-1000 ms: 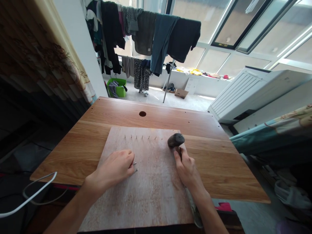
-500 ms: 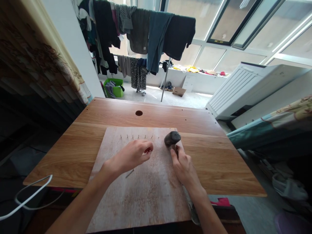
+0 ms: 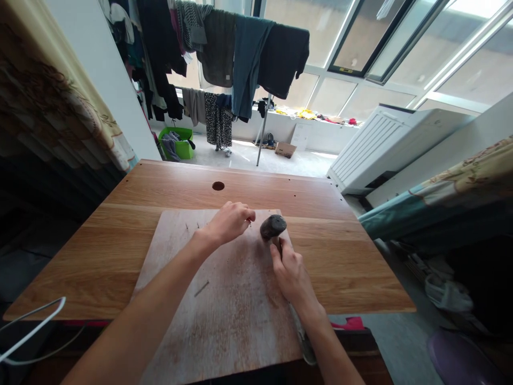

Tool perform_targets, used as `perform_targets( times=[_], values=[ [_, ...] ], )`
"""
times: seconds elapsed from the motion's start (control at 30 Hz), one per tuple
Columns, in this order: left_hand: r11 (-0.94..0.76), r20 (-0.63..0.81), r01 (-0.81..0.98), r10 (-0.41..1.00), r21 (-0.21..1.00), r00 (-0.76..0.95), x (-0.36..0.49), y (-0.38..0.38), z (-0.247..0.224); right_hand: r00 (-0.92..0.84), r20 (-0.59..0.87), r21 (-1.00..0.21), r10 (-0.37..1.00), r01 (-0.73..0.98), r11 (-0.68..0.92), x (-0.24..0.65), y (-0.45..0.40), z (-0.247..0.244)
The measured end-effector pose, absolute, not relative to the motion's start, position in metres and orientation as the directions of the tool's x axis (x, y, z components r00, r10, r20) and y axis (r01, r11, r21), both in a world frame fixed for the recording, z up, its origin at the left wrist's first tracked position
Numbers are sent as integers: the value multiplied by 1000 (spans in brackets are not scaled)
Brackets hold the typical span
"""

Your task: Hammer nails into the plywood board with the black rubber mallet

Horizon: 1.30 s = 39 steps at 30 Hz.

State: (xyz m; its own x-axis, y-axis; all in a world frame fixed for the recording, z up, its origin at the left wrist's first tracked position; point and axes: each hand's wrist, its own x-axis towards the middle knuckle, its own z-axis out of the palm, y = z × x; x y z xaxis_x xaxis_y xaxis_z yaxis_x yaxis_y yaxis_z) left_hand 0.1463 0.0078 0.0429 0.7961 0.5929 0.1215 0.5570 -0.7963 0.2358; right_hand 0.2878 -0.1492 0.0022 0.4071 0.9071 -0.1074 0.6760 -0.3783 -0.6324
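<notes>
A pale, worn wooden board (image 3: 236,321) lies on the table. My left hand (image 3: 234,222) is over its far part, thumb and fingers pinched on a small nail (image 3: 250,224), its point down at the board. Left of that hand, thin nails (image 3: 186,226) stand upright in a row; my hand and wrist hide the others. My right hand (image 3: 294,270) is wrapped round the handle of a hammer, its thick dark head (image 3: 273,227) close to the right of my left hand, above the board. A loose grey nail (image 3: 201,289) lies flat on the board, below my left forearm.
The wood-grain table (image 3: 344,262) extends around the board and has a round hole (image 3: 218,186) near its far edge. A white cable (image 3: 36,331) loops at the left front. Beyond are hanging clothes (image 3: 252,59), a green basket (image 3: 185,144) and a white ribbed panel (image 3: 364,141).
My left hand has moved away from me with the nail, to the board's far part, and now covers part of the nail row. My right hand still holds the hammer. The view has shifted slightly.
</notes>
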Motion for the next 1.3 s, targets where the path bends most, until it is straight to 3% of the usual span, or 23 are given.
perform_targets(
  times=[0.17, 0.6, 1.0, 1.3],
  values=[
    [-822, 109, 525, 556, 218, 824, 151, 10, 39, 405, -107, -636, 908, 674, -375, 288, -149, 2],
    [-778, 93, 539, 593, 324, 800, 151, 15, 34, 413, -111, -666, 904, 644, -376, 288, -150, 2],
    [-739, 100, 567, 636, 363, 765, 153, 19, 20, 383, -62, -712, 922, 630, -309, 291, -150, 0],
    [-691, 96, 609, 688, 389, 719, 154, 17, 18, 336, 8, -715, 942, 661, -229, 293, -143, 25]
  ],
)
